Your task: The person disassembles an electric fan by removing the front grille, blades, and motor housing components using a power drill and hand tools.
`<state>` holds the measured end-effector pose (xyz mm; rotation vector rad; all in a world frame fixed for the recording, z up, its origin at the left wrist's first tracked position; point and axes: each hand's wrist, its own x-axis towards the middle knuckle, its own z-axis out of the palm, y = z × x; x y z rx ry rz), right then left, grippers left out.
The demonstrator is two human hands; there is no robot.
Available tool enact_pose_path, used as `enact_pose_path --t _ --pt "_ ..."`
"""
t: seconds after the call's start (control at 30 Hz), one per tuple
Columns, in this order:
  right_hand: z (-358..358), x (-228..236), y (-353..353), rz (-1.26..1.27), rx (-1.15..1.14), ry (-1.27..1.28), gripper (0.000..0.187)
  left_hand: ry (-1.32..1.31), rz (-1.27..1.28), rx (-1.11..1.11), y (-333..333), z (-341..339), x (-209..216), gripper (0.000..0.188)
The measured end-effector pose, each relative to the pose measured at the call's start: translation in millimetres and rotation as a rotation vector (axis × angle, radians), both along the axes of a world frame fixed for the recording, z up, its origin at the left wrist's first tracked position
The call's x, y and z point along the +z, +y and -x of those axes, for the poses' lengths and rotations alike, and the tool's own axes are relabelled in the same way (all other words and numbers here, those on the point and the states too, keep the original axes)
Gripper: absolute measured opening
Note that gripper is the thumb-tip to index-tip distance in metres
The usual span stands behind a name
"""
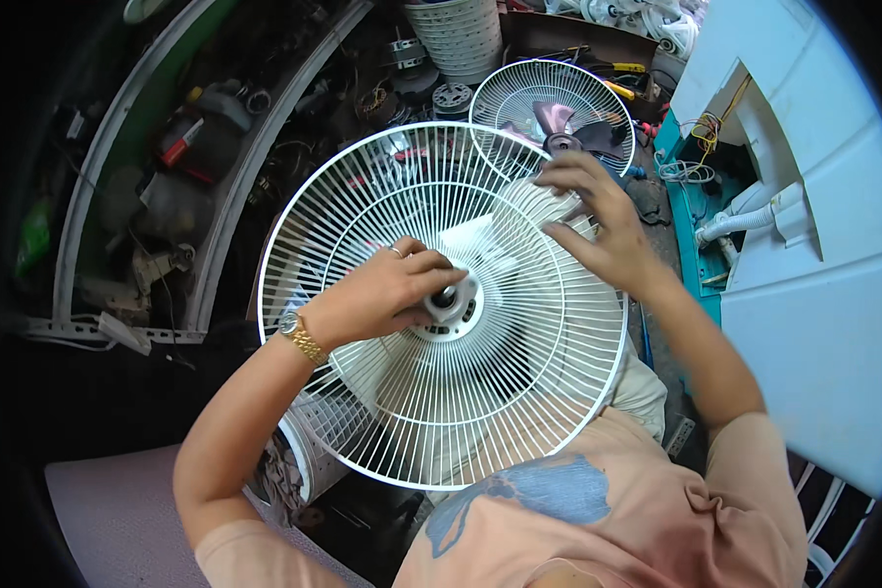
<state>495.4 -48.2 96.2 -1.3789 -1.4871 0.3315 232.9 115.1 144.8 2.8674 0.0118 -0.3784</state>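
Observation:
A large white wire fan grille [519, 392] lies in front of my body. At its centre is a white slotted hub plate [465, 312] with a dark round fitting [445, 296] in the middle. My left hand [387, 292], with a gold watch on its wrist, reaches over the grille, thumb and fingers closed around that fitting. Over the grille's far right rim my right hand [608, 220] is raised, thumb and fingers apart, holding nothing; motion blurs it slightly. Beyond it stands a smaller fan grille [505, 93] with dark fan blades [598, 137].
A white panelled cabinet [804, 333] with exposed wires [706, 132] and a ribbed hose [740, 225] rises at the right. Shelves with white metal edges [255, 162] hold clutter at the left. Stacked white baskets [456, 39] stand at the back; a white perforated basket [314, 446] is near the lower left.

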Motion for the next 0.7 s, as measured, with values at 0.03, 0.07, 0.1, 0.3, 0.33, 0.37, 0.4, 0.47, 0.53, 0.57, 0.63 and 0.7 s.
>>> enact_pose_path --t 0.03,0.07,0.1,0.3,0.33,0.37,0.4,0.47,0.53,0.57,0.63,0.7 --pt "-6.1 -11.2 -15.5 -0.003 -0.016 0.011 0.046 0.008 -0.046 -0.071 1.4 -8.4 -4.4 0.076" --pt "-10.7 -24.4 -30.6 0.042 -0.083 0.142 0.042 -0.016 -0.043 -0.132 6.4 -15.4 -5.5 0.072" --pt "-13.6 -37.7 -42.4 0.084 -0.147 0.275 0.039 -0.004 -0.036 -0.143 8.5 -18.4 -6.2 0.072" --pt "-17.2 -58.6 -62.5 -0.005 -0.265 0.543 0.027 -0.150 0.006 -0.007 -4.3 -13.3 -21.1 0.058" --pt "-15.1 -50.9 -61.2 -0.006 -0.266 0.547 0.027 -0.211 -0.096 0.104 -14.9 -5.6 -29.7 0.060" --pt "-11.5 -42.2 -57.4 0.013 -0.260 0.456 0.026 -0.206 -0.186 0.329 -28.8 6.1 -43.9 0.056" --pt "-9.6 -37.0 -54.8 0.034 -0.270 0.362 0.024 -0.293 -0.222 0.473 -45.1 0.8 -50.7 0.057" --pt "-2.7 -39.9 -45.6 0.005 -0.215 0.278 0.023 -0.365 -0.256 0.627 -61.3 -6.2 -55.7 0.059" --pt "4.5 -45.5 -40.0 0.017 -0.134 0.134 0.022 -0.114 -0.214 0.863 -67.7 -12.0 -52.6 0.061" --pt "1.7 -44.5 -39.8 0.013 -0.121 0.132 0.022 -0.117 -0.218 0.875 -65.4 -12.1 -45.1 0.061" --pt "-6.3 -44.0 -40.5 -0.005 0.028 -0.125 0.026 -0.279 -0.136 0.454 -45.1 -13.9 -24.9 0.067" --pt "-5.4 -46.6 -45.8 0.058 0.020 0.011 0.024 -0.163 0.011 0.174 -31.2 -20.7 -6.0 0.082"
